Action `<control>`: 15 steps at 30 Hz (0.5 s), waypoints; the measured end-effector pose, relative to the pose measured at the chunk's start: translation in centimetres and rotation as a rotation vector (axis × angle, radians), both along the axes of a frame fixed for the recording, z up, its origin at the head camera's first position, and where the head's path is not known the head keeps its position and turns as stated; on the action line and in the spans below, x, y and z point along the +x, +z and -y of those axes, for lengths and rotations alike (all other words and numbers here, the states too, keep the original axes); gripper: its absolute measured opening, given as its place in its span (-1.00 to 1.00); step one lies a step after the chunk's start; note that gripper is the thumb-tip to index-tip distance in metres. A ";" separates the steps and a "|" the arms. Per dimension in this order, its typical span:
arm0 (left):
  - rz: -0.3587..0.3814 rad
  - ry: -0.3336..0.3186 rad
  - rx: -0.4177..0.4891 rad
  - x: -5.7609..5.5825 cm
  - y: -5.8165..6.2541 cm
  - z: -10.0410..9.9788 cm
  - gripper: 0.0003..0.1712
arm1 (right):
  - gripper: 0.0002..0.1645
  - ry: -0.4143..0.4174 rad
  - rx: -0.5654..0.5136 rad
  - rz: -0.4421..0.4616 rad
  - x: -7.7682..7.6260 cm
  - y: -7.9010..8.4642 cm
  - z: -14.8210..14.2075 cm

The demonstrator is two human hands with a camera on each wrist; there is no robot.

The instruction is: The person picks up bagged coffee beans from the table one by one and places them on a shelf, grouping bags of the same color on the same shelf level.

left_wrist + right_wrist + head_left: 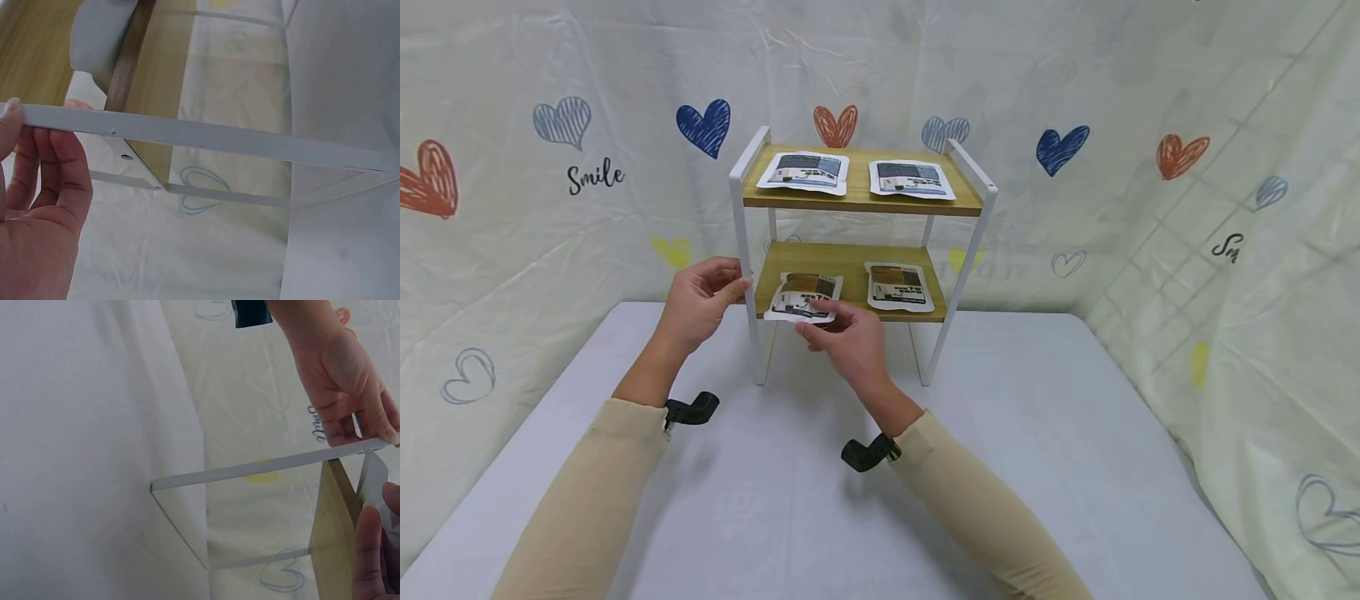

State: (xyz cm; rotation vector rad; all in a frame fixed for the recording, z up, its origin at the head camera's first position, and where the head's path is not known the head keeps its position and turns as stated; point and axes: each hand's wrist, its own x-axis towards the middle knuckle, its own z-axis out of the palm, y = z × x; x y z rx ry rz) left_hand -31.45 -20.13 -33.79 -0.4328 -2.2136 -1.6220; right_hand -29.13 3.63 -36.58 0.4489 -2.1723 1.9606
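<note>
A two-tier shelf with a white metal frame and wooden boards stands on the table. My left hand (696, 304) grips the shelf's left front leg (741, 237), thumb in front and fingers behind, as the left wrist view shows. At the front left of the lower board (853, 257), my right hand (857, 342) pinches the near right corner of a white pouch (797, 287) with a brown and dark label. That pouch's front edge overhangs the board edge. A matching pouch (898, 287) lies flat on the right of the same board.
On the upper board (859, 179) lie two white pouches with blue labels, a left one (807, 171) and a right one (912, 179). Behind the shelf hangs a pale curtain (880, 50) printed with hearts. A white cloth covers the table (760, 517).
</note>
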 end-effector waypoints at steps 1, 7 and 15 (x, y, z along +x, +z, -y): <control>0.001 0.000 -0.001 0.0 0.0 0.0 -0.61 | -0.55 0.000 0.000 0.001 0.0 0.0 0.0; 0.009 -0.005 0.000 0.0 0.0 0.0 -0.62 | -0.59 0.017 -0.027 0.005 -0.3 0.2 0.0; 0.020 -0.004 0.000 0.0 0.1 0.1 -0.61 | -0.65 -0.003 0.004 0.000 -0.7 0.4 0.0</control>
